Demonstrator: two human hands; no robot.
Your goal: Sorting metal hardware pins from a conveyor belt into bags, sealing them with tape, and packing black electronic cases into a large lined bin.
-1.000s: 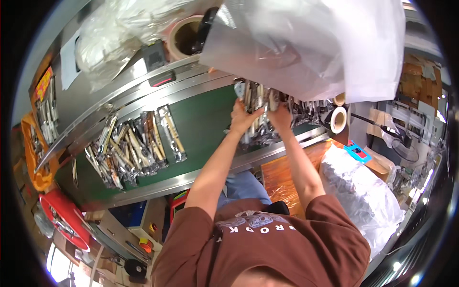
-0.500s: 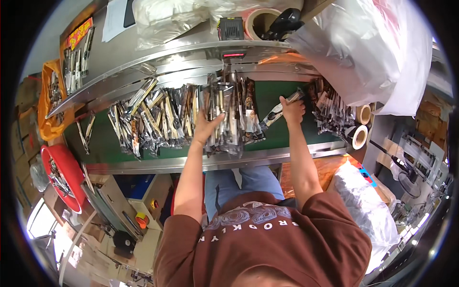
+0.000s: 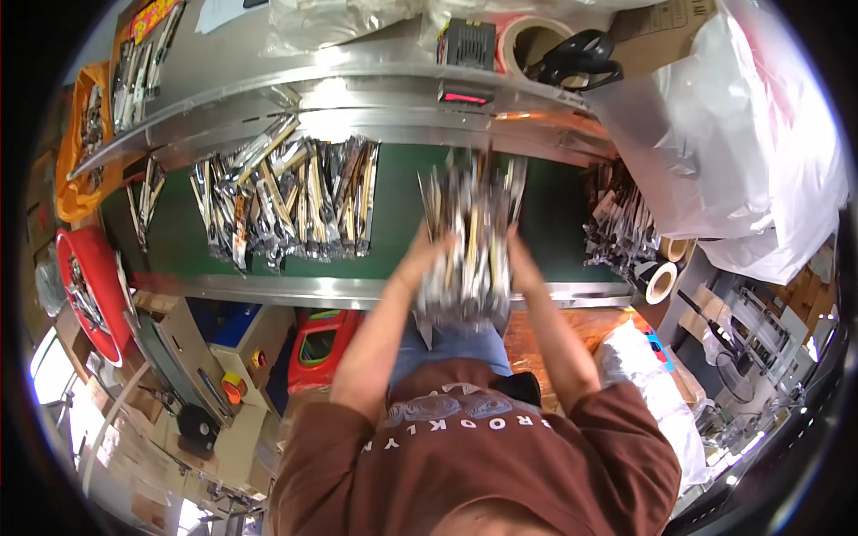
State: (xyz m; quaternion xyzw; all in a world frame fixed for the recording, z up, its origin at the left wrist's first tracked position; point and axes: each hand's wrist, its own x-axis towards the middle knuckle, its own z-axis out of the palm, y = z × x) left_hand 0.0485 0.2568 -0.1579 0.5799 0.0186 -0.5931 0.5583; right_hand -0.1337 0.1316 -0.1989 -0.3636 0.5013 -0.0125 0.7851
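My left hand [image 3: 420, 259] and my right hand [image 3: 523, 256] are closed round the two sides of a thick bundle of slim plastic-wrapped packets [image 3: 472, 241]. Pale sticks show inside, like chopstick sets. The bundle stands roughly upright at the near edge of the green belt [image 3: 399, 205], blurred by motion, and its lower end overhangs the metal rim. My fingers are partly hidden behind it. To the left a row of similar packets [image 3: 304, 201] lies across the belt, some crossed on top. Another pile of packets [image 3: 621, 214] lies at the belt's right end.
A metal ledge [image 3: 375, 80] runs behind the belt, carrying a tape roll [image 3: 527, 40], black-handled scissors [image 3: 581, 58] and a small black device [image 3: 469, 45]. A white plastic bag [image 3: 724, 134] hangs over the right side. A red basin [image 3: 67, 263] and an orange bag [image 3: 76, 179] stand left.
My right hand has come left from a single packet to the bundle's right side. Both hands now hold the bundle, which has moved toward me and away from the left row.
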